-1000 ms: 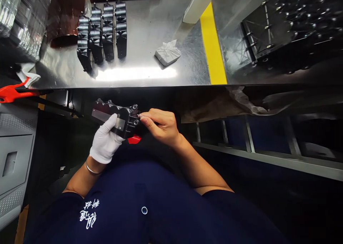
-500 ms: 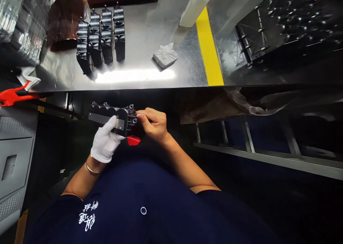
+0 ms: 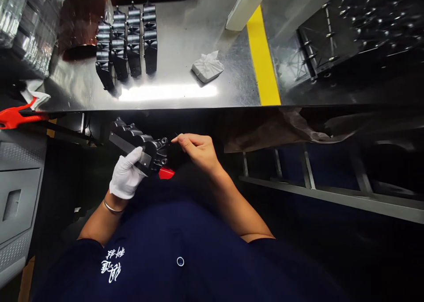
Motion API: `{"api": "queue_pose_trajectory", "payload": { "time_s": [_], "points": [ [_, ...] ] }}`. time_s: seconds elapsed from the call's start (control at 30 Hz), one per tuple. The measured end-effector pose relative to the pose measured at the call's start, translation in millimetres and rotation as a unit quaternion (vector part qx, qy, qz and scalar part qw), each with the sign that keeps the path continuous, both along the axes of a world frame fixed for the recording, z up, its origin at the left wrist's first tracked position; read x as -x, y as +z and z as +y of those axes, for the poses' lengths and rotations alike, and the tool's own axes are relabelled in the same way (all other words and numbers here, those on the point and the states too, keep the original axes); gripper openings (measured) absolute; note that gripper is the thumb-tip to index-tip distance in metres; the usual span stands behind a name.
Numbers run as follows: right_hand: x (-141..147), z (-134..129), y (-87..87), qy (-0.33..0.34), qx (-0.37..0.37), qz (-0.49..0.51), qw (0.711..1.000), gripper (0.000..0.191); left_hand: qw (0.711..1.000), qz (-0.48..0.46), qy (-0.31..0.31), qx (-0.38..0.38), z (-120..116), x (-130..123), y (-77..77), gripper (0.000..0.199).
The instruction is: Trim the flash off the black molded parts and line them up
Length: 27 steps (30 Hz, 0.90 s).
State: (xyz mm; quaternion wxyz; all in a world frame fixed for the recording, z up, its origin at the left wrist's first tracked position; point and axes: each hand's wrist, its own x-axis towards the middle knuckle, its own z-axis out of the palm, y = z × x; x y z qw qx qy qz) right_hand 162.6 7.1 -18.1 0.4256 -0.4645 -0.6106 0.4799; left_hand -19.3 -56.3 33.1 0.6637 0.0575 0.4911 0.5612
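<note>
My left hand (image 3: 127,173), in a white glove, grips a black ribbed moulded part (image 3: 135,138) with a pale strip along its near side. The part is tilted, its right end lower. Bare and pinched shut, my right hand (image 3: 198,149) is a little way off that end, apart from it. A thin dark bit shows at its fingertips, too small to name. Just under the part's right end a red piece (image 3: 166,173) shows; what it belongs to is hidden.
On the metal table (image 3: 179,41) stand several similar black parts (image 3: 127,45), a folded white cloth block (image 3: 208,66) and a white bottle (image 3: 245,8). More black parts (image 3: 380,23) lie beyond the yellow stripe (image 3: 263,59). Red-handled tool (image 3: 15,116) sits at the left edge.
My right hand has drawn away from the part's end, to the right. The black part has tilted in my left hand, which has shifted slightly left.
</note>
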Motion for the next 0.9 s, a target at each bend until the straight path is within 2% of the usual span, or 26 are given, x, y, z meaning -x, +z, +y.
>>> {"api": "queue_pose_trajectory", "payload": {
  "time_s": [0.1, 0.2, 0.3, 0.4, 0.67, 0.9],
  "points": [
    [0.6, -13.5, 24.6, 0.077, -0.038, 0.000, 0.996, 0.048, 0.996, 0.061, 0.023, -0.064, 3.3, 3.1, -11.0, 0.021],
    [2.7, -18.4, 36.0, 0.116, -0.062, -0.006, 0.991, 0.045, 0.981, 0.142, 0.035, -0.126, 1.7, 2.9, -16.2, 0.036],
    [4.0, -18.0, 36.9, 0.127, -0.062, -0.016, 0.990, 0.047, 0.970, 0.183, 0.037, -0.158, -0.2, 2.2, -17.5, 0.043],
    [4.1, -16.9, 35.5, 0.130, -0.057, -0.020, 0.990, 0.047, 0.968, 0.197, 0.034, -0.152, -0.6, 2.7, -18.9, 0.046],
    [3.7, -18.0, 35.5, 0.125, -0.056, 0.000, 0.991, 0.050, 0.965, 0.203, 0.033, -0.162, -0.8, 1.9, -19.8, 0.041],
    [2.7, -15.8, 36.1, 0.144, -0.017, 0.002, 0.989, 0.051, 0.955, 0.233, 0.034, -0.180, -2.1, 2.4, -19.1, 0.043]
  ]
}}
